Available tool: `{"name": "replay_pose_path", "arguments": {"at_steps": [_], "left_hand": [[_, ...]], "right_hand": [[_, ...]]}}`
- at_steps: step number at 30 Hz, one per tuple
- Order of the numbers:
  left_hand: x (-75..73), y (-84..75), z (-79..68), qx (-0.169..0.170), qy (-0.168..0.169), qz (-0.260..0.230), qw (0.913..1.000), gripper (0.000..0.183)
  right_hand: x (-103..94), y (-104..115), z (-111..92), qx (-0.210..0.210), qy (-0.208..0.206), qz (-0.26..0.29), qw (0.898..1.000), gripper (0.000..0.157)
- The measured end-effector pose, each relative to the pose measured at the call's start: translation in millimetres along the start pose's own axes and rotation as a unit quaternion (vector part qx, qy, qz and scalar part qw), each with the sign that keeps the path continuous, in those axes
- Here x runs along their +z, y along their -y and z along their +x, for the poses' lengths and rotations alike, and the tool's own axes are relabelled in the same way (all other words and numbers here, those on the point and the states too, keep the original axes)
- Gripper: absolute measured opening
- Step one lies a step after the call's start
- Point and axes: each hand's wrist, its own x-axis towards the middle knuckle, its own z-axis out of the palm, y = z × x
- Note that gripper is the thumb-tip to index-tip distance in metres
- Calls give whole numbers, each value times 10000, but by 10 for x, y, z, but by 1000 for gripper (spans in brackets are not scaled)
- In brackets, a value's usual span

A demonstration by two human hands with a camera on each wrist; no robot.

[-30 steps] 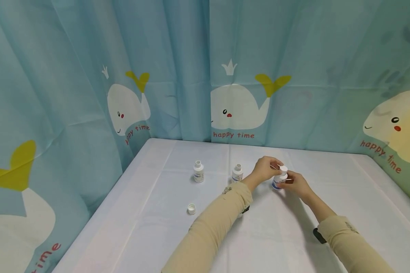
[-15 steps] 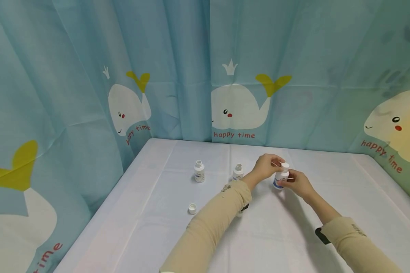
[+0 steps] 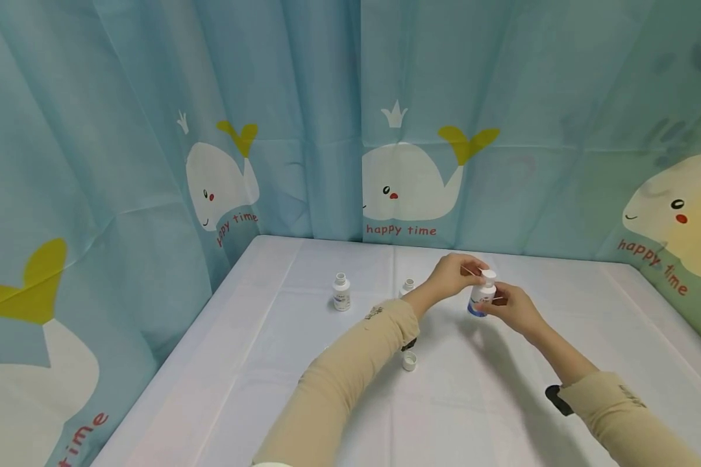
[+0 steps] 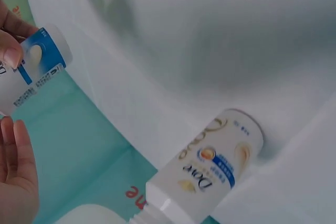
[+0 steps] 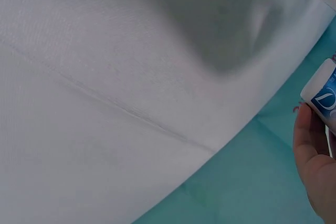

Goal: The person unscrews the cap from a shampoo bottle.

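A small white bottle [image 3: 480,300] with a blue-edged label is held upright above the table toward the back right. My right hand [image 3: 515,310] grips its body from the right. At the top, my left hand [image 3: 455,275] pinches the white cap [image 3: 489,276] seated on the bottle's neck. In the left wrist view the bottle's blue lower end [image 4: 44,51] and the left hand's fingers [image 4: 21,150] show at the left edge. The right wrist view catches only part of the bottle [image 5: 326,93] and the right hand [image 5: 315,161].
Two uncapped white bottles stand on the white table: one farther left [image 3: 341,293], another [image 3: 407,287] partly behind the left forearm. The latter's Dove label [image 4: 205,166] shows up close. A loose white cap [image 3: 409,361] lies nearer. A whale-print curtain [image 3: 304,130] rises behind.
Both hands have lifted the bottle slightly off the table. The left forearm has shifted, uncovering the middle loose cap and hiding most of the left one.
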Motion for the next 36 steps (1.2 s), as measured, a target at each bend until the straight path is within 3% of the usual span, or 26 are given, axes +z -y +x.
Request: {"name": "replay_pose_path", "arguments": {"at_steps": [10,20,29,36], "left_hand": [[-196,-55,-54,71,242,51,9997,28],[-480,-158,-162,417,472,151,9979,29],[-753,-251,-331,390,529,-243,9975,30],[-863,-307,-479,578,561,-519,9954,30]], "right_hand": [[-32,159,-17,-126,115,-146,9997,49],[-70,433,-57,-443,69,-280,9986,42],[-61,717,-95,-706,196,-282,9969,40],[-53,880,-189,-816,298,-179,9961,39]]}}
